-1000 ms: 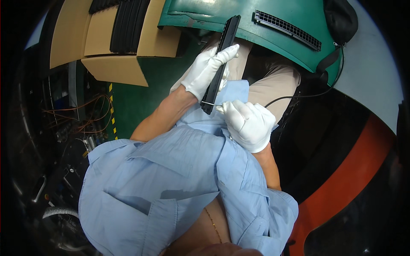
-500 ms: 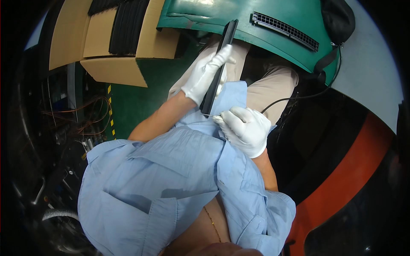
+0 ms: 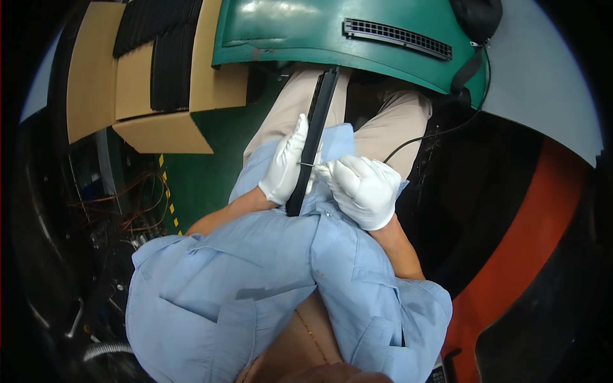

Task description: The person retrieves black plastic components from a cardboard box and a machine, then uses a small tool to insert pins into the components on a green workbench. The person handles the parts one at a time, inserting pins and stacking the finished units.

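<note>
A long black plastic strip (image 3: 321, 105) slants over my lap, its near end against my light blue shirt and its far end close to the green table edge. My left hand (image 3: 285, 167), in a white glove, is wrapped around its nearer half, thumb along the left side. In a white glove too, my right hand (image 3: 365, 191) is closed in a pinch on a thin metal tool (image 3: 306, 165). The tool's slim tip crosses the strip near my left hand. Whether it touches the strip, I cannot tell; its handle end is hidden in my fist.
On the green tabletop (image 3: 281, 35) lies a black slotted grille piece (image 3: 397, 39). An open cardboard box (image 3: 220, 86) holding black strips (image 3: 174, 70) stands at the far left. A black cable (image 3: 440, 133) hangs down on the right. Coppery wires (image 3: 143, 207) are at the left.
The strip has been drawn toward my body. The tool's tip, before at the strip's near end, now crosses it farther up. My left hand has come closer and lower.
</note>
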A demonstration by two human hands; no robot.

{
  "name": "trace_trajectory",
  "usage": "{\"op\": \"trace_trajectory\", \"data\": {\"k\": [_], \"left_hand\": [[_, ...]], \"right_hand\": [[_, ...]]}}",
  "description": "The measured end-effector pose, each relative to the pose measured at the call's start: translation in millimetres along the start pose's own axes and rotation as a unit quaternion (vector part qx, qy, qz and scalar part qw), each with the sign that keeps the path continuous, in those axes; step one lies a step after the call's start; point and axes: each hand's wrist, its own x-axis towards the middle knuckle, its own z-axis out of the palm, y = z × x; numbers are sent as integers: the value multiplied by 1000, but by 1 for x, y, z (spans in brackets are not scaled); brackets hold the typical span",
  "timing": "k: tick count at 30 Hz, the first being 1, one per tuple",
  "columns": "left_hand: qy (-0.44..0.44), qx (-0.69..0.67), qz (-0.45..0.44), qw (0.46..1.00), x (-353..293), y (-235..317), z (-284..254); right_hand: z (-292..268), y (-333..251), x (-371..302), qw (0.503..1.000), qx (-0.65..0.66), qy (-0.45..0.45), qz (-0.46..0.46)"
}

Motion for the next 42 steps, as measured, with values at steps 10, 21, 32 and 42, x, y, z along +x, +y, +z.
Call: {"op": "trace_trajectory", "data": {"k": [10,21,32,42], "left_hand": [[-34,51,28,998,-13,0,10],[-54,146,59,986,-18,3,13],[-100,316,300,895,37,60,23],[-40,188,323,927,23,52,39]], "right_hand": [[-11,30,32,995,-47,90,-7],[-25,61,67,985,-104,138,16],[-28,37,103,868,383,-42,314],[-53,36,78,992,123,-7,7]]}}
